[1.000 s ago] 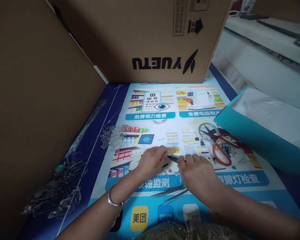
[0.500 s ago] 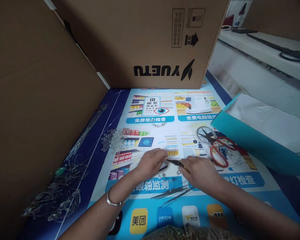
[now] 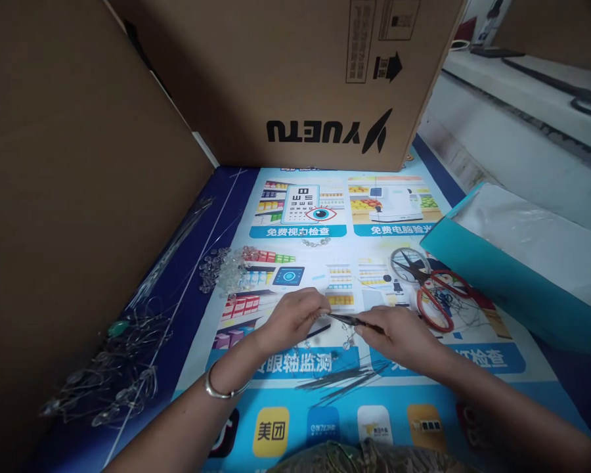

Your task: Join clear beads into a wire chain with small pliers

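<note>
My right hand is closed round the handles of dark-tipped pliers, whose jaws point left. Their tips meet the pinched fingertips of my left hand. What the left fingers hold is too small to make out for certain. A short strand of clear beads hangs just below the pliers. On the printed mat under my hands lie several thin dark wire pieces. A heap of loose clear beads sits beyond my left hand, and a short beaded chain lies farther back.
Red-handled scissors rest across a small round dish at right, beside tangled wire. A teal box stands farther right. Cardboard walls close off the back and left. Wired clear beads pile up at left.
The view has shifted slightly. My right hand has rolled with the pliers, and the bead strand below the pliers shows more clearly. My left hand keeps its pinch.
</note>
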`<state>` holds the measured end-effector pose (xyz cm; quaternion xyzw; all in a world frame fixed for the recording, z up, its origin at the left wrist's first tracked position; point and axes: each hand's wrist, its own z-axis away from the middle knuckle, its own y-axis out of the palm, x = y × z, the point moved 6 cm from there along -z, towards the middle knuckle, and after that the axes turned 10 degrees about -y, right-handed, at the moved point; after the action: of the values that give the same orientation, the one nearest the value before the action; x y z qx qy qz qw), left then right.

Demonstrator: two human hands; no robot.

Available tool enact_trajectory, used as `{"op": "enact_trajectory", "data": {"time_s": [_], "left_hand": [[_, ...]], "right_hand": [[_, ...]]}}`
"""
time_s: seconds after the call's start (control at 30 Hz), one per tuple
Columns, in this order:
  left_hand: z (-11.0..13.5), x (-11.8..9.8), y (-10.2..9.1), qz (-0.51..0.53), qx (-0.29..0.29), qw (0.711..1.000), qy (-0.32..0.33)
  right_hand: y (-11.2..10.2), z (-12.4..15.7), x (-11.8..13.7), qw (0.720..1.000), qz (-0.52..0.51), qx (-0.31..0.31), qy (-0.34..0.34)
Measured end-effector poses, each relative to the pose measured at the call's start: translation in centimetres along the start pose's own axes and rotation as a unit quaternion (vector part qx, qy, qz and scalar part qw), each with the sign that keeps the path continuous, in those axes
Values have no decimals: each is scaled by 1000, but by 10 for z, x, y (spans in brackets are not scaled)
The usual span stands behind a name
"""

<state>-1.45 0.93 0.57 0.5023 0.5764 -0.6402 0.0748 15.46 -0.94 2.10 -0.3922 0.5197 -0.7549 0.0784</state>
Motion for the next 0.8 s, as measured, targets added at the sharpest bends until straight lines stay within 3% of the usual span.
{"op": "enact_trajectory", "data": {"time_s": [0.23, 0.43, 0.7, 0.8], "left_hand": [[-2, 1, -5, 18, -10, 999, -28], [-3, 3, -7, 79, -7, 992, -97], [-3, 6, -8, 157, 13, 978, -134], [-3, 5, -10, 161, 6, 978, -133]], "right_hand": [[5, 3, 1, 994, 81, -64, -39], [13, 8, 6, 962, 211, -136, -104], [13, 11, 13, 931, 308, -138, -138], [13, 12, 13, 935, 294, -148, -134]]}}
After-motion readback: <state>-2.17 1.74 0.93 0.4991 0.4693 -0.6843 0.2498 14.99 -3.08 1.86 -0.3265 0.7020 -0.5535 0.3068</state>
